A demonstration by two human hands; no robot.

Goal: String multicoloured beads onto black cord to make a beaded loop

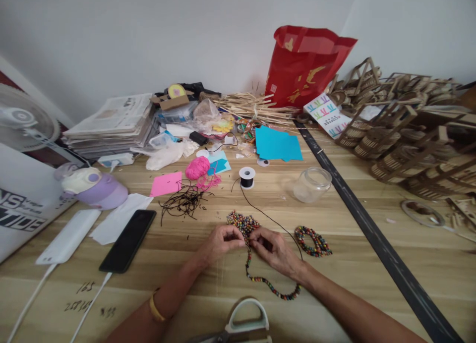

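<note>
Over the table's middle, my left hand (pixel 224 241) has thumb and forefinger pinched at the upper end of a beaded string (pixel 266 282). Opposite it, close by, my right hand (pixel 274 249) is pinched too, at the edge of a pile of small multicoloured beads (pixel 240 221). What lies between the fingertips is too small to make out. The string curves down and right, under my right wrist. Black cord (pixel 269 218) runs from a white spool (pixel 247 177) to behind that wrist. A coiled bead strand (pixel 312 242) lies to the right.
Scissors (pixel 247 317) lie at the near edge. A glass jar (pixel 311 185) stands right of the spool. Cut black cords (pixel 185 199), pink yarn (pixel 197 168) and a phone (pixel 128 240) lie left. Small woven baskets (pixel 394 144) crowd the right; a red bag (pixel 305 68) stands behind.
</note>
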